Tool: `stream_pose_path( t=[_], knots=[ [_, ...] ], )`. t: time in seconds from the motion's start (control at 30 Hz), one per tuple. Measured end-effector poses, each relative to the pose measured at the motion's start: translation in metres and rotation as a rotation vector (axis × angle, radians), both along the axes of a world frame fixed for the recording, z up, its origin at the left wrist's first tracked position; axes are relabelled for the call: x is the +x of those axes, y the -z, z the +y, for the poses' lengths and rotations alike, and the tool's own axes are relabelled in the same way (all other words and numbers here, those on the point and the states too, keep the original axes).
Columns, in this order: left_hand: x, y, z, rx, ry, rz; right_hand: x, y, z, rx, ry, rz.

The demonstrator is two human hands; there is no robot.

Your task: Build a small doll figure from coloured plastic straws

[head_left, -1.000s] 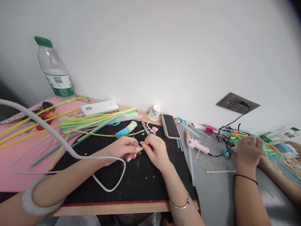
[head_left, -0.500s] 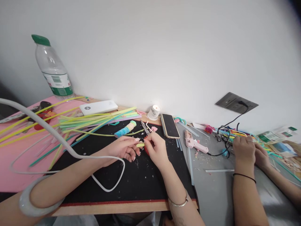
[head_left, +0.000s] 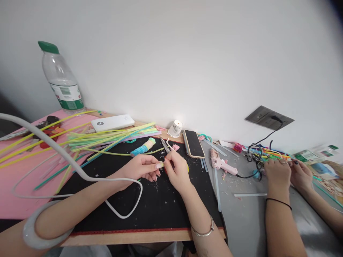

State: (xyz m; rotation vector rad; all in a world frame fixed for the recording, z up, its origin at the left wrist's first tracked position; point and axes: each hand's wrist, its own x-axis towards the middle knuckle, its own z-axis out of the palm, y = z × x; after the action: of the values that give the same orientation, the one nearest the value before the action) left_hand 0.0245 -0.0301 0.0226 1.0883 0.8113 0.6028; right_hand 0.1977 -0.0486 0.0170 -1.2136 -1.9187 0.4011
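Over the black mat (head_left: 150, 210), my left hand (head_left: 143, 167) pinches one end of a short yellow chenille stem piece (head_left: 162, 164) between thumb and forefinger. My right hand (head_left: 177, 171) closes on the other end, its fingertips almost meeting the left ones, so most of the piece is hidden. Scissors (head_left: 164, 144) lie just behind the right hand, which covers their handles. A coiled blue, yellow and peach chenille roll (head_left: 143, 147) rests behind my left hand. A pink scrap (head_left: 175, 147) sits by the scissors.
A white cable (head_left: 88, 176) loops across my left forearm. Behind lie bundled chenille stems (head_left: 107, 137), a power bank (head_left: 112, 122), a paper cup (head_left: 175, 128) and a phone (head_left: 193, 143). Rightward are a pink glue gun (head_left: 222, 163) and a co-worker's hands (head_left: 278, 175). A bottle (head_left: 63, 82) stands left.
My left thumb and forefinger have closed on the yellow piece, covering most of it; before, it showed between the hands. The co-worker's right hand has shifted, showing more of it.
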Motion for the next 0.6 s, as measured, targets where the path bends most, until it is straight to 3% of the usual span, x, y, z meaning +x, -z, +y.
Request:
stream_pose_path(
  t=[0.27,0.37,0.53,0.6],
  knots=[
    [-0.0016,0.0052,-0.0028,0.290,0.036,0.084,0.0013,-0.0090,0.0012,-0.122,-0.113,0.039],
    [-0.0043,0.0066,-0.0042,0.483,0.068,0.184,0.0015,-0.0084,0.0024,-0.362,-0.120,0.177],
    [-0.0076,0.0054,-0.0038,0.940,0.107,0.308,0.0036,-0.0034,0.0032,-0.935,-0.208,0.534],
    [-0.0079,0.0054,-0.0030,1.005,0.096,0.314,0.0049,-0.0022,0.0031,-1.037,-0.248,0.626]
  ],
)
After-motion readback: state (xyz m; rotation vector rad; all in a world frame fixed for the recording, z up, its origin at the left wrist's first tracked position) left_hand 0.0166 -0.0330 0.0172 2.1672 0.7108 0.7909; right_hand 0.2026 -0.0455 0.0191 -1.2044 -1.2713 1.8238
